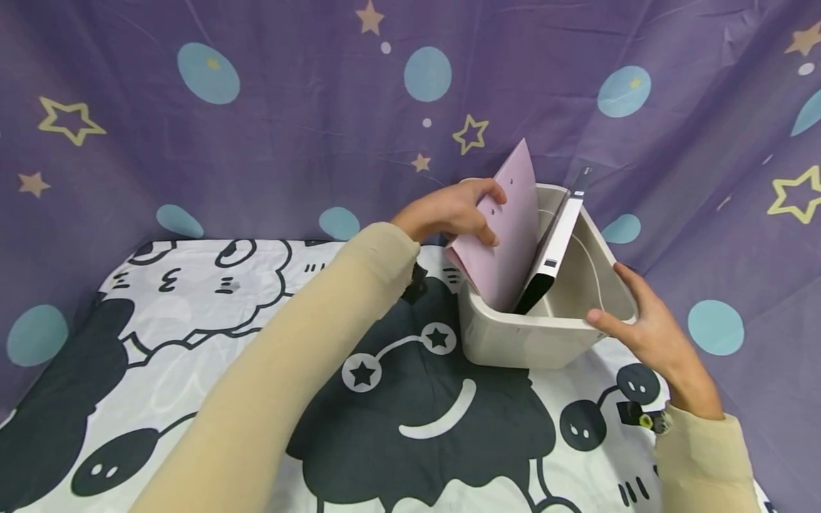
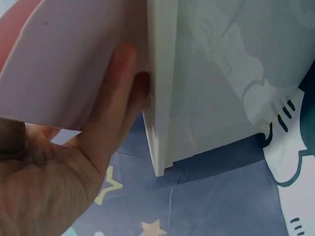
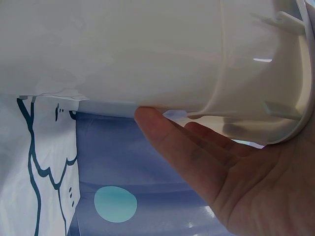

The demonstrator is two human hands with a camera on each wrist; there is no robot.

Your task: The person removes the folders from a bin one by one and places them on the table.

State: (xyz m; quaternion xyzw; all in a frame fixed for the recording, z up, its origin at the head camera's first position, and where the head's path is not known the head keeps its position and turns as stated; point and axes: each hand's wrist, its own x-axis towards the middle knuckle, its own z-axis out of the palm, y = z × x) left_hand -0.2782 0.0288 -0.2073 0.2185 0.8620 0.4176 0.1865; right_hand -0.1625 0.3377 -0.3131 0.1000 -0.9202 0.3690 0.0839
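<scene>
Two hands busy: left hand (image 1: 452, 210) grips the left side of the folder (image 1: 513, 249); right hand (image 1: 654, 331) holds the near right corner of the bin (image 1: 526, 338), thumb over the rim, fingers along the right side. Folder is pale pink, lower end inside the bin at its left, upper part well above the rim, tilted. Slim black-and-white book (image 1: 564, 235), or maybe a flat box, can't tell, leans in the bin just right of it. Handling, my read: folder is light, thin card or plastic, springy rather than rigid; it bows in the left wrist view, so expect it to flex if pushed at one edge. Smooth face, could slip a bit; corners would crease first. Best hold is a flat pinch on the side edge, about where the left hand has it, clear of the punched holes. Bin looks like stiff glossy plastic, probably light enough to slide or tip, so steadying it by the rim makes sense. Book looks stiffer and likely heavier than the folder. Surface: soft white sheet (image 1: 192, 285) with dark cartoon sheep print, some wrinkles, not a hard base. Room: purple curtain (image 1: 288, 142) with stars and blue spots behind and to both sides, bin close to it.
</scene>
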